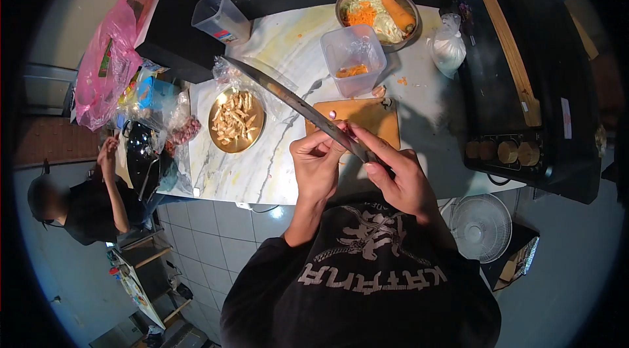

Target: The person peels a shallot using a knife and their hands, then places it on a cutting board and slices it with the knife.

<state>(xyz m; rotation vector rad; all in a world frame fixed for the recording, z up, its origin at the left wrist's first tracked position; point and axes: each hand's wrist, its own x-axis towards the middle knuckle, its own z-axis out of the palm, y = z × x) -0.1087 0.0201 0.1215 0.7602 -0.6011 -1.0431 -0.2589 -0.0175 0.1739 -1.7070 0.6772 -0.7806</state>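
Observation:
My right hand point(401, 174) is closed on the lower end of a long-bladed knife point(282, 94); the handle is hidden in my grip. The blade slants up and to the left, across the front of my left hand point(317, 163). My left fingers are pinched by the blade, around a small reddish shallot point(348, 130) that is mostly covered. Below both hands lies a wooden cutting board point(377, 116). Another purple-and-white shallot piece point(332, 114) rests on it. A clove-like piece point(379, 91) sits at the board's far edge.
Behind the board stand a clear plastic tub point(354, 59) with orange shreds and a steel bowl point(414, 28) of shredded vegetables. A gold plate point(217, 142) of pale strips lies left. A white-filled bag point(449, 50) sits beside a black oven point(524, 86). Another person point(85, 207) is at left.

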